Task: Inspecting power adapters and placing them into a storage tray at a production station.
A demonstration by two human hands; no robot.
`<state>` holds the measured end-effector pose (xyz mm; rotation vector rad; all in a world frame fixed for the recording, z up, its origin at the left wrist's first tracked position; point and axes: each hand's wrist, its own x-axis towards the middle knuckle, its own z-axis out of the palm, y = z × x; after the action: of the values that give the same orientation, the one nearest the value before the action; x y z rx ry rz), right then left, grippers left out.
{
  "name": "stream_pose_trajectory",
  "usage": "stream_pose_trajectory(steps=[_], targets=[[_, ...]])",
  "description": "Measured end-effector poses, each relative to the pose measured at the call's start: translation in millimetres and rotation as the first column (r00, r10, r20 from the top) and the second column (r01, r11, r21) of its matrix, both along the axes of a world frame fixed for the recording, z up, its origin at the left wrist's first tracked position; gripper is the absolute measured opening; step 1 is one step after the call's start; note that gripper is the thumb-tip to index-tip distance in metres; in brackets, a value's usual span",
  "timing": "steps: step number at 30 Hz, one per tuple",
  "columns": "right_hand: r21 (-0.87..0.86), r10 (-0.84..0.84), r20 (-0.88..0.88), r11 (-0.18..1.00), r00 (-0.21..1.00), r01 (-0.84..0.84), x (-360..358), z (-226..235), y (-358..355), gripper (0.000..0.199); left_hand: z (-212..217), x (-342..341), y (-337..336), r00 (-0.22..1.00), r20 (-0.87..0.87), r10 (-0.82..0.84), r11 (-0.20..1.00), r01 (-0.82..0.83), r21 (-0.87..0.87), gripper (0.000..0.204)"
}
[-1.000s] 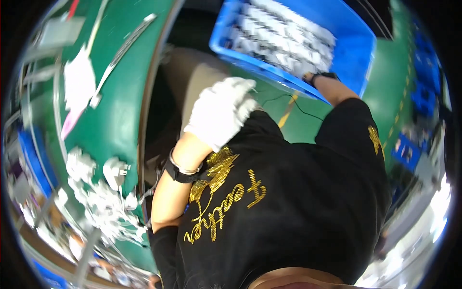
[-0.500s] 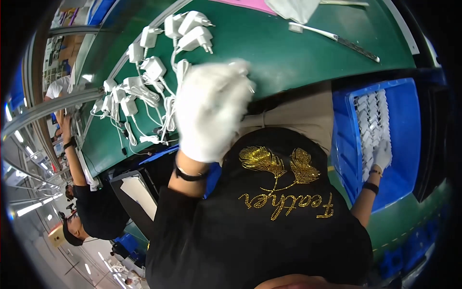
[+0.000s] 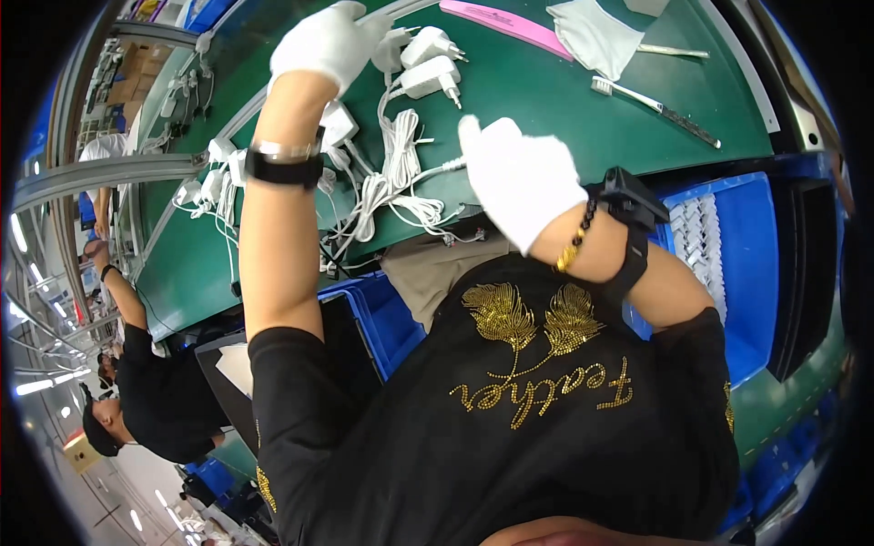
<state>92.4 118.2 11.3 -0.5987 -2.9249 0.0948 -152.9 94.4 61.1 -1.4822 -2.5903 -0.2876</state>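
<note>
Several white power adapters point(image 3: 430, 80) with two-pin plugs lie on the green table, their white cables coiled in bundles point(image 3: 401, 150). My left hand point(image 3: 328, 44), in a white glove, is over the far left of the group, its fingertips beside an adapter point(image 3: 391, 47). The back of the glove hides most of its fingers and anything under them. My right hand point(image 3: 523, 173), gloved too, is right of the cables with its thumb raised. It is closed on the end of a white cable point(image 3: 451, 166); the tip is hidden in the glove.
A blue bin point(image 3: 746, 264) holding rows of white pieces stands at the right. Far on the table point(image 3: 510, 82) lie a pink strip point(image 3: 505, 25), a white cloth point(image 3: 596, 38) and a brush point(image 3: 655, 107). A metal rail point(image 3: 118, 168) borders the left; a co-worker point(image 3: 168, 400) is beyond.
My right hand has come out of the blue bin to the cables on the table. My left hand has moved farther away and left, over the adapters.
</note>
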Motion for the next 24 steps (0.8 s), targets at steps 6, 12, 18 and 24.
stream_pose_trajectory(steps=[6, 12, 18, 24], targets=[[-0.094, 0.046, 0.049, 0.995, 0.998, -0.041, 4.2, -10.7, 29.3, 0.034, -30.6, -9.9, 20.0, 0.95, 0.288, 0.118, 0.973, -0.053, -0.224, 0.044], [-0.279, 0.07, -0.55, 0.924, 0.832, -0.262, 22.3, -22.8, 41.5, 0.038, 12.7, 19.2, -26.6, 0.557, 0.676, -0.483, 0.743, -0.148, 0.652, 0.034], [-0.693, -0.497, -0.672, 0.162, 0.549, -0.702, 27.3, -41.0, 20.1, 0.04, -5.3, 101.7, -72.5, 0.355, 0.702, -0.618, 0.619, -0.331, 0.712, 0.035], [-0.813, -0.541, -0.443, -0.093, 0.715, -0.575, 32.0, -23.2, 20.3, 0.049, -50.2, 120.9, -74.7, 0.014, 0.792, -0.611, 0.507, -0.761, 0.405, 0.031]])
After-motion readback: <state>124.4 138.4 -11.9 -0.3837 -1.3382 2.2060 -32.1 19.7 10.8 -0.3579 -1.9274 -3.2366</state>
